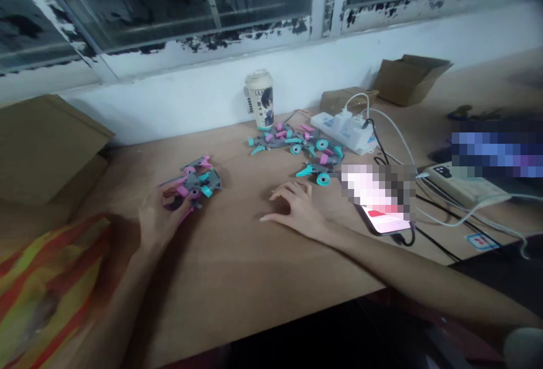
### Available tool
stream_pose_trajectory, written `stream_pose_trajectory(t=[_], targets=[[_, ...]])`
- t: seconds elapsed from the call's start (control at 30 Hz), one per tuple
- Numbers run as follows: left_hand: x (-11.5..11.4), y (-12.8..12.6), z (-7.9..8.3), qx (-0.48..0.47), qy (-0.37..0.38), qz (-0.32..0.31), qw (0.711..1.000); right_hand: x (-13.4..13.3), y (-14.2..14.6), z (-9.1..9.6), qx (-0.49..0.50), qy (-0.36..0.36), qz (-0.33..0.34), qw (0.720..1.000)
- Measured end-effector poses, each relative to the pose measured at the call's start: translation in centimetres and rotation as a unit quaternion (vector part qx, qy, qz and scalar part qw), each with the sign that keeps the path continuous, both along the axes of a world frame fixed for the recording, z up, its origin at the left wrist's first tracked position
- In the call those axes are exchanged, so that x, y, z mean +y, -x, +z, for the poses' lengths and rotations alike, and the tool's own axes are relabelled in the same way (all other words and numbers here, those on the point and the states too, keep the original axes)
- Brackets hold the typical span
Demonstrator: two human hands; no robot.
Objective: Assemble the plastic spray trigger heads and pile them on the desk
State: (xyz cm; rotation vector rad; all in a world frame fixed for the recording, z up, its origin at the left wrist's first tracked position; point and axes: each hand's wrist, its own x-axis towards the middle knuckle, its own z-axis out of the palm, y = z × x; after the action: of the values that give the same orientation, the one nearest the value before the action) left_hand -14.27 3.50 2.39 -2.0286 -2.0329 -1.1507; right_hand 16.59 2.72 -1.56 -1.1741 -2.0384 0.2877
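Note:
On the left of the table, my left hand (159, 216) is closed round a grey-and-pink plastic piece, with thumb and fingers on either side of it. Against that hand lies a small cluster of grey, pink and teal plastic pieces (207, 179); where the held one ends is hard to make out. My right hand (299, 210) rests over the middle of the table, fingers curved and thumb apart, with nothing between them. Just beyond it is a teal-and-grey piece with a round teal ring (323, 179). A larger pile of similar pieces (292, 140) lies further back.
A paper coffee cup (261, 100) stands by the wall behind the pile. To the right are a white power strip (339, 131), a lit phone (384, 210) and cables. Cardboard boxes (46, 148) and a red-and-yellow bag (51, 290) are at left; another open box (407, 80) sits back right.

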Motion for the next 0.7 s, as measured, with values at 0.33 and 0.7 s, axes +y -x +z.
stream_pose_trajectory(t=[0.33, 0.7], targets=[[1.2, -11.9, 2.6, 0.055, -0.024, -0.166, 0.984, -0.2, 0.0, -0.4, -0.024, 0.004, 0.026, 0.999], [6.9, -25.3, 1.0, 0.163, 0.189, -0.38, 0.891, -0.5, 0.3, -0.2, -0.053, 0.056, 0.036, 0.996]])
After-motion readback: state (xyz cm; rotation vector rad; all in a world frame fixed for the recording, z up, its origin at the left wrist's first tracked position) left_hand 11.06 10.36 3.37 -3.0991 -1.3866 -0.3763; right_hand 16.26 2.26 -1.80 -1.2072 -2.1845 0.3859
